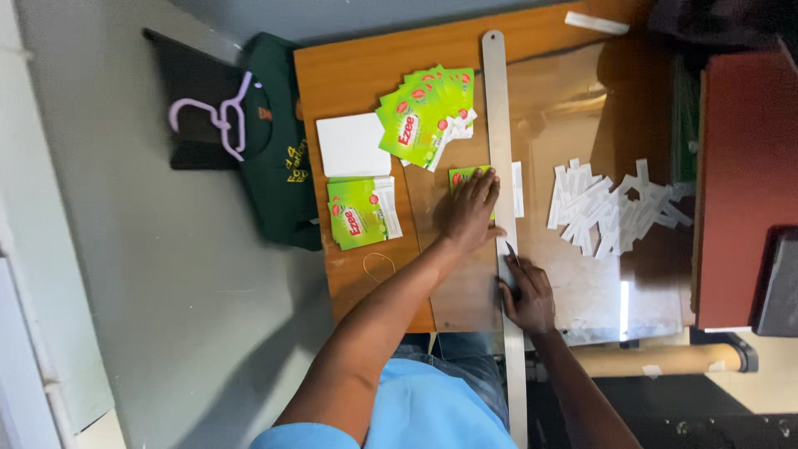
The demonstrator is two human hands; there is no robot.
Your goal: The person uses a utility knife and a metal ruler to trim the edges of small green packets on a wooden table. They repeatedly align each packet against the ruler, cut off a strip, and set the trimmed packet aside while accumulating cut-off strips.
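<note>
Wooden table [349, 75] under clear sheet [573, 283] — grey floor [150, 283], green garment [278, 158].

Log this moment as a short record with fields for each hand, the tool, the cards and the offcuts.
left hand: pressed flat on a green printed sheet and the long metal ruler
right hand: grips a small blade against the ruler's edge
fanned green cards: spread beyond the left hand
stacked green cards: beside a white blank stack
white offcut strips: scattered on the cutting sheet, right of the ruler
rubber band: on the wooden table
</note>
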